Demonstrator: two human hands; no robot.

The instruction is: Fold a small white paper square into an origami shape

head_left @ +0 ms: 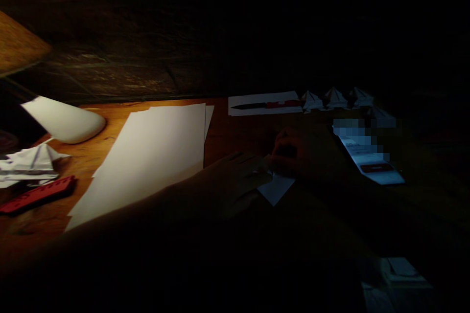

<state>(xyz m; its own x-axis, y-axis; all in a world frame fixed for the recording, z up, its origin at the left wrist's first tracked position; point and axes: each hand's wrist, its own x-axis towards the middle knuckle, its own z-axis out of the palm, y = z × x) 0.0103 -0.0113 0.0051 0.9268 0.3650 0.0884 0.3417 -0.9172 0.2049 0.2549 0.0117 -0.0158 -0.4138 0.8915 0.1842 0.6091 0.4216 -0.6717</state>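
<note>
A small folded piece of paper (276,190) lies on the dark wooden table, one pointed corner toward me. My left hand (238,178) rests over its left side, fingers stretched out and lying flat. At the paper's upper edge my right hand (293,154) is closed, thumb and fingers curled into a ring and pinched against it. Both hands are in deep shadow, and they hide the upper part of the paper. Left of my hands, a stack of white sheets (157,142) lies partly under the lamp light.
A knife (266,104) with a red handle lies on paper at the back, beside several folded paper shapes (336,98). A lit phone (367,156) is at right. At left are a white lamp base (69,120), crumpled-looking folded paper (35,164) and a red object (38,194).
</note>
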